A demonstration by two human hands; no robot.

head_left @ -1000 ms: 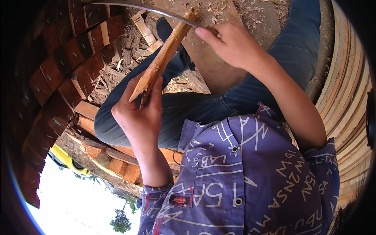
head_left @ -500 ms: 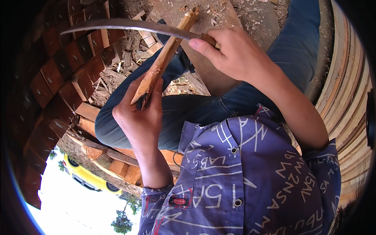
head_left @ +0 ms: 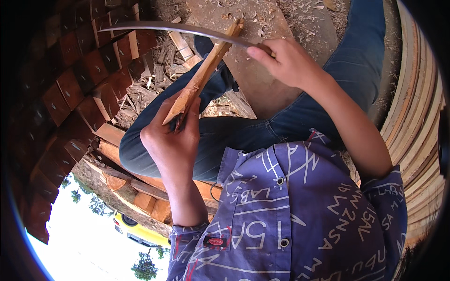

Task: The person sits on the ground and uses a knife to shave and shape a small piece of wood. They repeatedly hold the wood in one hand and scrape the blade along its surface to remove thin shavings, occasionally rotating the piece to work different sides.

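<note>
My left hand (head_left: 171,138) grips the lower end of a pale, carved wooden stick (head_left: 201,79), fingers and thumb wrapped round it. The stick slants away up and to the right, its cut near end showing above my palm. Closed round a short handle, my right hand (head_left: 293,63) holds a machete (head_left: 173,28) with a long, slightly curved blade. The blade points left and crosses the stick close to its far end. Whether its edge bites into the wood I cannot tell. Most of the handle is hidden by my fingers.
Between my jeans-clad legs (head_left: 234,136) lies a flat board (head_left: 262,93) scattered with shavings. Split wood pieces and chips (head_left: 150,86) cover the ground to the left. Overlapping wooden shingles (head_left: 70,93) rise at left, stacked slats (head_left: 412,122) at right. A yellow vehicle (head_left: 143,233) shows beyond.
The machete and right hand have shifted slightly right, and the blade crosses the stick a little nearer its far end. The view has shifted a little; both hands keep their grips.
</note>
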